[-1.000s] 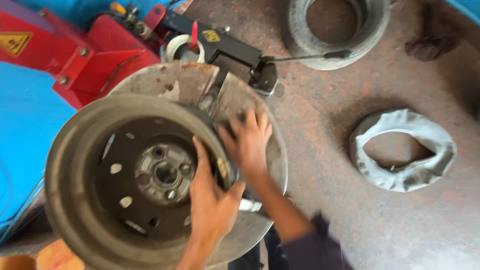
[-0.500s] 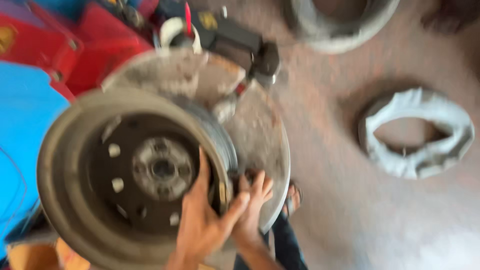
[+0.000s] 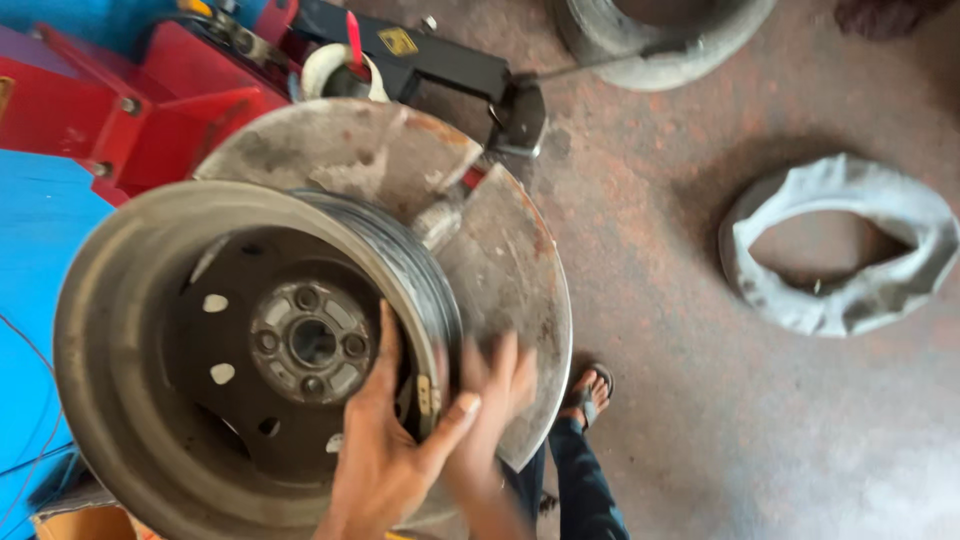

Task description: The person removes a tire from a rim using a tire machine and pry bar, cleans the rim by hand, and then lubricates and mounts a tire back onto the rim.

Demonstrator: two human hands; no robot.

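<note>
- On the round metal turntable [image 3: 510,270] of the red tyre machine [image 3: 120,110], a bare steel wheel rim [image 3: 120,330] lies flat, its open face up and its hub axis pointing up toward the camera.
- The left hand [image 3: 385,455] is clamped over the rim's near lip: fingers reach inside toward the dark hub [image 3: 310,345], and the thumb is hooked over the outer edge.
- The right hand [image 3: 490,400] sits just to the right, beside the rim wall and above the turntable's near edge; it is blurred (fingers look spread), so I cannot tell whether it grips or only presses.
- Both hands meet the rim on its near-right side; the left is the more firmly on it.
- On the floor [image 3: 700,400] lie a grey inner tube [image 3: 840,300] and a tyre [image 3: 620,40], well apart.
</note>
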